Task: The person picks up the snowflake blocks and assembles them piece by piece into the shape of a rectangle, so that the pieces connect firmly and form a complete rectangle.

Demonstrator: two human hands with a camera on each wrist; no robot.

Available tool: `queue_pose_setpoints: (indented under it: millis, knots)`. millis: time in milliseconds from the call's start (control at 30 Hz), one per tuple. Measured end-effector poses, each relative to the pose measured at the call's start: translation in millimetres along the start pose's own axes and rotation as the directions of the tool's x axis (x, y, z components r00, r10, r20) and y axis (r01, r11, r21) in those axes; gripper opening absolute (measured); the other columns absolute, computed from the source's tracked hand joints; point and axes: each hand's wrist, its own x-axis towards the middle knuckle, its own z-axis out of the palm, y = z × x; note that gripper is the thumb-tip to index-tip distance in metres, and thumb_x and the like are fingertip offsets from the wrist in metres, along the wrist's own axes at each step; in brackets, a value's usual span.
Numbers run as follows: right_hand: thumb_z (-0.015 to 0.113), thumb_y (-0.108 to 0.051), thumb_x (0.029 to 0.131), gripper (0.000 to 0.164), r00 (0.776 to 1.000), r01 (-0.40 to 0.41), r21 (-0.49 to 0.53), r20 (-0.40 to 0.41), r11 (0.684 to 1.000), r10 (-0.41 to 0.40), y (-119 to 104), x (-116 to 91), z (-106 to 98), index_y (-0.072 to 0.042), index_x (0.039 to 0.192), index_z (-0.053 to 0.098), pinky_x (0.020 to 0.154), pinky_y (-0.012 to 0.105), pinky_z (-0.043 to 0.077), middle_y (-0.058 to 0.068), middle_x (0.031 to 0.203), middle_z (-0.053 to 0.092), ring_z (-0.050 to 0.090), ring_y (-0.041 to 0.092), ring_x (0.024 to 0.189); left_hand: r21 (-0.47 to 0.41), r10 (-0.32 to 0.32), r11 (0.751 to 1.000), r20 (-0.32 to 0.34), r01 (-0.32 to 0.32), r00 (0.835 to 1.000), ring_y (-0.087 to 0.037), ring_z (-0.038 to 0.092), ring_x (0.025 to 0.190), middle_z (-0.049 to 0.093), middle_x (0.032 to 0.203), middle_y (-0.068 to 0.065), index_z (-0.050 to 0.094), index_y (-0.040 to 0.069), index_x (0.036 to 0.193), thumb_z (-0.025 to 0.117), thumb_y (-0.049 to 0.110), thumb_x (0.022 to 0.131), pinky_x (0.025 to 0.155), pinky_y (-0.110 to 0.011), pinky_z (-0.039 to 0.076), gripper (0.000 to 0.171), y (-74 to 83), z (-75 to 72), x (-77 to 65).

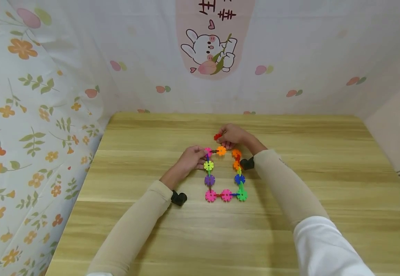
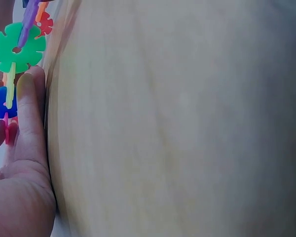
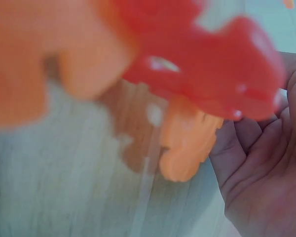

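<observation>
A rectangular outline of interlocking plastic snowflake discs lies on the table in the head view, with a gap near its far right corner. At its far left corner, my left hand (image 1: 190,160) pinches a pink disc (image 1: 208,152) between thumb and fingers. A yellow disc (image 1: 208,165) sits just below those fingers. Beyond the far side, my right hand (image 1: 232,135) pinches a loose red disc (image 1: 217,137), close above an orange disc (image 1: 221,150). In the left wrist view, a green disc (image 2: 5,49) stands near the fingertips. An orange disc (image 3: 185,143) shows near the right palm.
Purple (image 1: 209,180), blue (image 1: 239,179) and green (image 1: 242,194) discs form part of the outline's sides and near corner. Black wrist devices stick out by the left forearm (image 1: 178,198) and right forearm (image 1: 247,163). A patterned cloth (image 1: 144,57) hangs behind the wooden table (image 1: 134,230).
</observation>
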Motion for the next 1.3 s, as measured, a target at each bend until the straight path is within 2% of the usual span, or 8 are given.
queue_pose_setpoints:
  millis: [167, 400, 600, 800, 1133, 1300]
  knots:
    - [0.056, -0.017, 0.099, 0.016, 1.0, 0.021, -0.002, -0.019, 1.0, -0.021, 2, -4, 1, -0.002, 0.095, 0.054, 0.058, 0.031, 0.057, 0.008, 0.071, 0.061, 0.059, 0.016, 0.053, -0.004, 0.017, 1.0, -0.001, -0.017, 1.0, -0.013, 0.063, 0.073, 0.064, 0.094, -0.009, 0.058, 0.003, 0.115, 0.047, 0.018, 0.104, 0.062, -0.024, 0.056, 0.022, -0.6, 0.9, -1.7]
    - [0.053, -0.016, 0.1, 0.018, 0.996, 0.048, 0.042, -0.071, 0.998, -0.045, 9, -20, 1, 0.002, 0.097, 0.056, 0.062, 0.034, 0.059, 0.012, 0.076, 0.063, 0.065, 0.02, 0.059, 0.003, 0.035, 0.999, 0.013, -0.035, 0.999, -0.013, 0.061, 0.071, 0.065, 0.097, -0.009, 0.058, 0.01, 0.129, 0.047, 0.017, 0.104, 0.061, -0.025, 0.055, 0.028, -2.2, 1.6, -4.9]
    - [0.053, -0.017, 0.101, 0.022, 0.988, 0.086, 0.091, -0.134, 0.992, -0.073, 13, -37, -3, 0.004, 0.096, 0.056, 0.063, 0.036, 0.059, 0.017, 0.08, 0.065, 0.066, 0.024, 0.063, -0.009, 0.049, 0.999, 0.016, -0.049, 0.999, -0.012, 0.058, 0.067, 0.062, 0.092, -0.007, 0.059, 0.009, 0.127, 0.047, 0.016, 0.104, 0.059, -0.024, 0.055, 0.027, -3.3, 0.9, -4.6]
    - [0.054, -0.016, 0.1, 0.021, 0.977, 0.128, 0.106, -0.187, 0.986, -0.106, 16, -54, -3, 0.003, 0.093, 0.055, 0.064, 0.038, 0.059, 0.017, 0.078, 0.065, 0.065, 0.024, 0.062, -0.016, 0.047, 0.999, 0.029, -0.047, 0.998, -0.013, 0.059, 0.067, 0.067, 0.093, -0.009, 0.058, 0.006, 0.125, 0.045, 0.014, 0.104, 0.059, -0.025, 0.054, 0.026, -3.8, 1.6, -4.2]
    - [0.055, -0.015, 0.099, 0.017, 0.969, 0.152, 0.145, -0.219, 0.978, -0.118, 15, -78, 4, 0.002, 0.095, 0.056, 0.066, 0.04, 0.059, 0.017, 0.08, 0.066, 0.065, 0.028, 0.065, -0.035, 0.044, 0.998, 0.017, -0.043, 0.999, -0.014, 0.066, 0.07, 0.07, 0.099, -0.015, 0.059, 0.006, 0.122, 0.046, 0.014, 0.104, 0.061, -0.026, 0.057, 0.024, -1.4, 1.5, -3.2]
    - [0.056, -0.014, 0.099, 0.018, 0.967, 0.174, 0.156, -0.213, 0.972, -0.139, 18, -85, 8, 0.004, 0.095, 0.058, 0.069, 0.046, 0.059, 0.021, 0.082, 0.065, 0.065, 0.03, 0.065, -0.027, 0.047, 0.999, 0.017, -0.046, 0.999, -0.014, 0.066, 0.069, 0.07, 0.1, -0.016, 0.059, 0.006, 0.121, 0.046, 0.014, 0.104, 0.06, -0.026, 0.057, 0.023, -1.6, 0.9, -2.3]
